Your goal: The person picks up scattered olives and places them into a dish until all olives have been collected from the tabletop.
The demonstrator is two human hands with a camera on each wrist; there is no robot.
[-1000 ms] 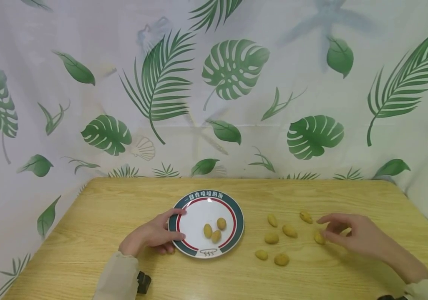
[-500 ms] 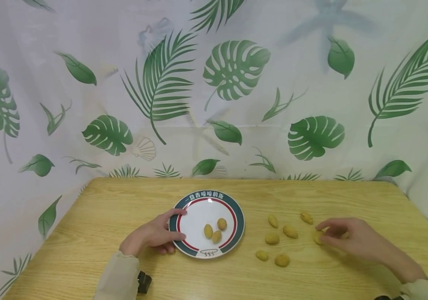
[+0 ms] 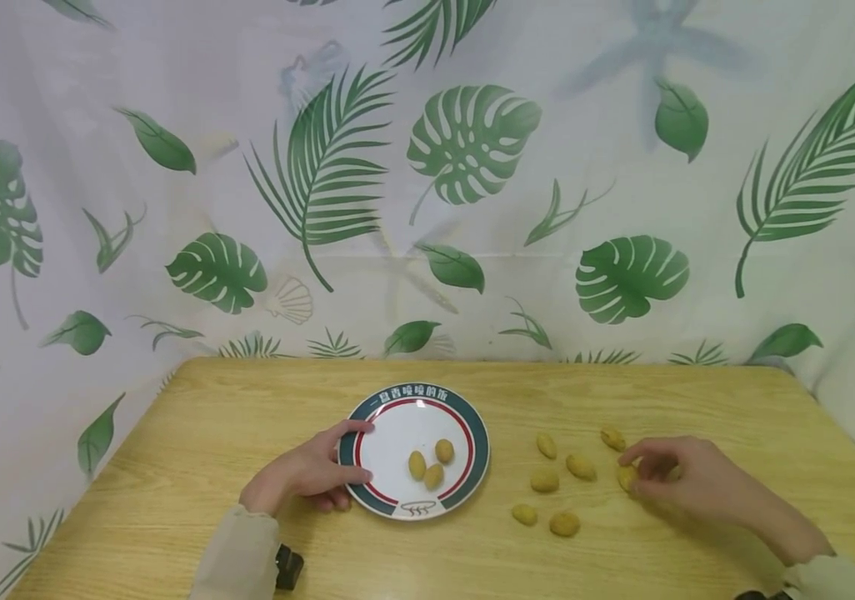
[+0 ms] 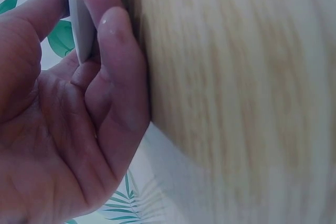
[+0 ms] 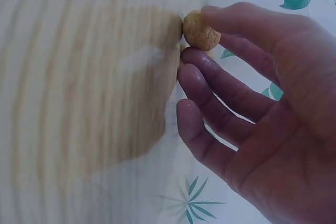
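Note:
My left hand (image 3: pixel 307 468) holds the left rim of a round white plate (image 3: pixel 386 446) with a dark teal border and red ring. Thumb and index finger lie over the rim; other fingers curl underneath, as the left wrist view shows at the plate's edge (image 4: pixel 80 24). Three small oval yellow-brown pieces, fruit-like, sit on the plate, one near its middle right (image 3: pixel 444 451). My right hand (image 3: pixel 697 479) pinches another such piece (image 3: pixel 627 477) at the table surface. In the right wrist view that wrinkled piece (image 5: pixel 199 31) touches the thumb; the index finger is partly hidden behind it.
Several more yellow-brown pieces lie loose on the wooden table (image 3: pixel 247 400) between plate and right hand, among them one at the front (image 3: pixel 564 523) and one just beyond the fingers (image 3: pixel 612 438). A leaf-patterned curtain (image 3: pixel 502 275) rises behind the table.
My right hand has moved slightly left, its thumb and index finger closing on the piece, which has shifted a little left too. The left hand and plate keep their place.

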